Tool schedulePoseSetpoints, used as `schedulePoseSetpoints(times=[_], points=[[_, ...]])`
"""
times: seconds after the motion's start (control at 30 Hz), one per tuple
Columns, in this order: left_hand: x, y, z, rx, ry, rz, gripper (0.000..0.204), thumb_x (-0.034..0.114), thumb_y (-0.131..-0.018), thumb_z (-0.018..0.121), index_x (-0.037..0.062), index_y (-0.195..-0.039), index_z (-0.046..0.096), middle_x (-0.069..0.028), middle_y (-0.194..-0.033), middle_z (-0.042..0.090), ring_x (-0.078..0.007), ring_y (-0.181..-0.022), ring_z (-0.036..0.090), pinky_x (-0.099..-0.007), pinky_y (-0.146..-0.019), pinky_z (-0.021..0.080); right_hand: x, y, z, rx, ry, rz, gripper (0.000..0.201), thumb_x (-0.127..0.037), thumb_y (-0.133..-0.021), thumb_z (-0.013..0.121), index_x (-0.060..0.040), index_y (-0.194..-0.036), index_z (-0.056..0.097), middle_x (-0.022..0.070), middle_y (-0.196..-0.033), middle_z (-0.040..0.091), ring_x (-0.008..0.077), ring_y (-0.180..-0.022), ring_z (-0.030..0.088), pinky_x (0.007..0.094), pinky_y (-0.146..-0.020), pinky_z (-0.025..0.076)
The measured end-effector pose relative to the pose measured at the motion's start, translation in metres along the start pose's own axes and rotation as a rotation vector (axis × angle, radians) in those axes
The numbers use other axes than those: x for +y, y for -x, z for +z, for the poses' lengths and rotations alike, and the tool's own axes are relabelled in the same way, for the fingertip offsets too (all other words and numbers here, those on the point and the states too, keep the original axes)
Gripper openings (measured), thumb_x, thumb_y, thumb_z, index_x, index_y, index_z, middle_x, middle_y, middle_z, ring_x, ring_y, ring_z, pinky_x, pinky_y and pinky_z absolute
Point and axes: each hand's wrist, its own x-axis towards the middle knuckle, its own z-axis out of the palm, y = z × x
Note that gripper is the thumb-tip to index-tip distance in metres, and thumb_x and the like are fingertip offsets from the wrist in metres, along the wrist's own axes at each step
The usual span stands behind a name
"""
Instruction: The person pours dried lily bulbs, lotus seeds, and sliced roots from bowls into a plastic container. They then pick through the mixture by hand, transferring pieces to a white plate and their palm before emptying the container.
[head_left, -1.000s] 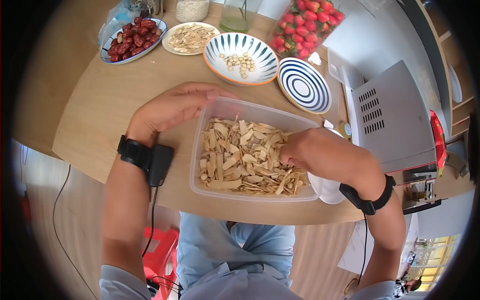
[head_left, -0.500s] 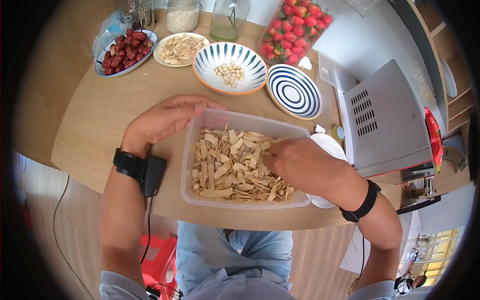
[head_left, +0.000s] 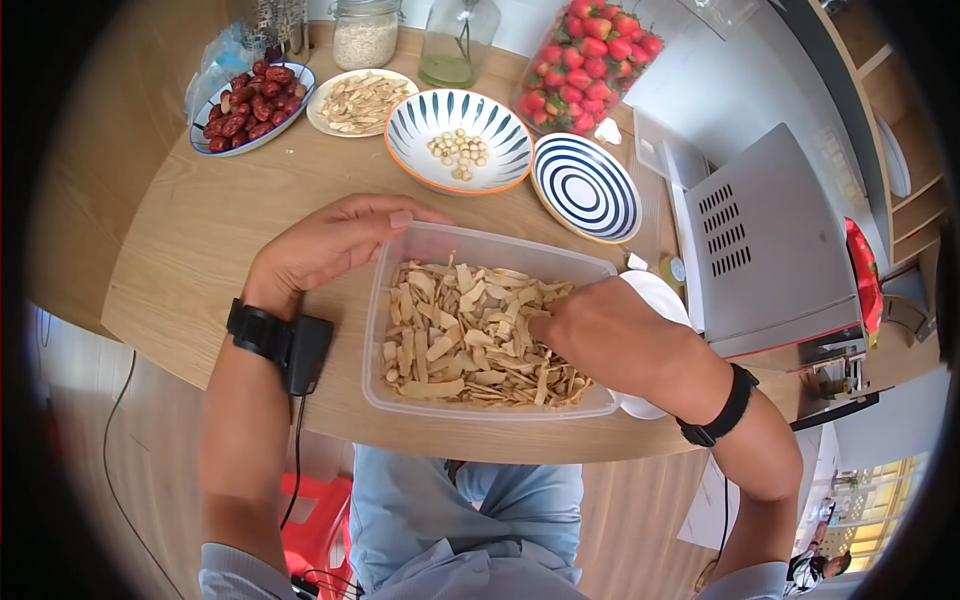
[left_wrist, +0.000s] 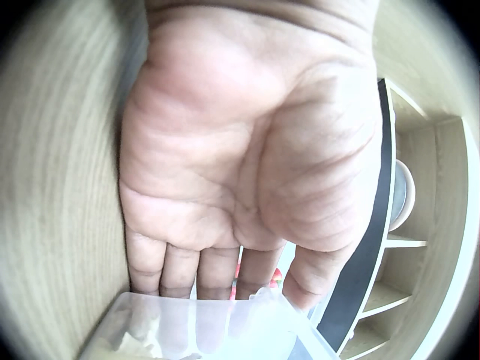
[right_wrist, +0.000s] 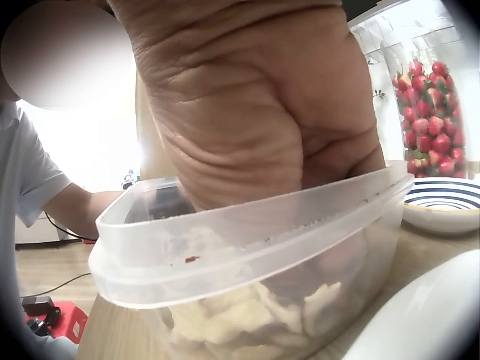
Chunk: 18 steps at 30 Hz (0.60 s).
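Note:
A clear plastic box (head_left: pixel 372 370) full of pale dried slices (head_left: pixel 440 345), which look like sliced root, sits near the table's front edge. At its far left corner my left hand (head_left: pixel 335 245) rests against the wall. The left wrist view shows the fingers straight, partly seen through the plastic, with the thumb (left_wrist: pixel 307 277) by the rim. My right hand (head_left: pixel 620 335) reaches over the right side down into the slices. Its fingertips are buried there, so I cannot tell whether they pinch any. Beside the box, a white dish (head_left: pixel 655 300) is partly covered by the right hand.
Behind the box stand a plate of red dates (head_left: pixel 250 108), a small plate of slices (head_left: pixel 362 102), a bowl of pale round seeds (head_left: pixel 410 150) and a blue-ringed plate (head_left: pixel 585 190). Strawberries (head_left: pixel 590 60) fill a clear container. A grey vented appliance (head_left: pixel 770 240) borders the right.
Within the box my right hand has moved left and sunk into the slices. My left hand keeps to the corner. The whole head view has shifted a little.

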Motion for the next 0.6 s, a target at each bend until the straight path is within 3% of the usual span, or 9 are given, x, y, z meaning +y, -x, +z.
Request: schedulePoseSetpoints(times=[0.2,0.3,0.43,0.53,0.6], points=[[-0.003,0.0,-0.002,-0.007,-0.007,0.012,0.046,0.026,-0.111,0.053,-0.0065,-0.144,0.057,-0.018,-0.14,0.067,-0.025,-0.133,0.063,-0.0366,-0.116,0.047,0.013,-0.001,-0.004,-0.001,-0.156,0.012,0.009,-0.005,-0.088,0.067,-0.0003,-0.095,0.064,0.0185,-0.084,0.067,0.0342,-0.079,0.071,0.0432,-0.068,0.055],[-0.002,0.001,-0.002,-0.007,-0.011,0.01,0.046,0.025,-0.111,0.053,-0.0067,-0.144,0.057,-0.0177,-0.139,0.067,-0.0247,-0.133,0.063,-0.0366,-0.115,0.047,0.033,0.0,-0.017,0.24,-0.428,-0.074,0.01,-0.001,-0.088,0.069,0.0004,-0.096,0.062,0.0162,-0.082,0.065,0.0333,-0.075,0.069,0.0428,-0.066,0.053],[-0.002,-0.001,-0.001,-0.005,-0.002,0.014,0.045,0.025,-0.111,0.053,-0.0068,-0.144,0.057,-0.0174,-0.139,0.067,-0.0244,-0.132,0.063,-0.0366,-0.115,0.047,0.048,-0.024,-0.046,0.463,-0.529,0.177,0.01,-0.001,-0.092,0.071,0.0005,-0.101,0.066,0.0136,-0.09,0.071,0.0272,-0.073,0.071,0.0377,-0.067,0.054],[-0.001,0.0,0.004,0.04,-0.029,0.008,0.052,0.029,-0.11,0.053,-0.0106,-0.144,0.056,-0.0203,-0.138,0.067,-0.0274,-0.13,0.064,-0.0382,-0.114,0.048,0.062,-0.056,-0.037,0.672,-0.465,0.161,0.011,0.002,-0.089,0.068,0.0013,-0.1,0.068,0.02,-0.085,0.069,0.0359,-0.08,0.071,0.0426,-0.071,0.055],[-0.002,-0.001,0.003,0.042,-0.045,0.015,0.052,0.029,-0.11,0.053,-0.0105,-0.144,0.056,-0.0205,-0.138,0.067,-0.0275,-0.13,0.064,-0.0382,-0.114,0.048,0.058,-0.052,-0.038,0.749,-0.466,0.111,0.012,0.003,-0.089,0.068,-0.0001,-0.1,0.069,0.0193,-0.086,0.07,0.0351,-0.081,0.071,0.0414,-0.071,0.055]])
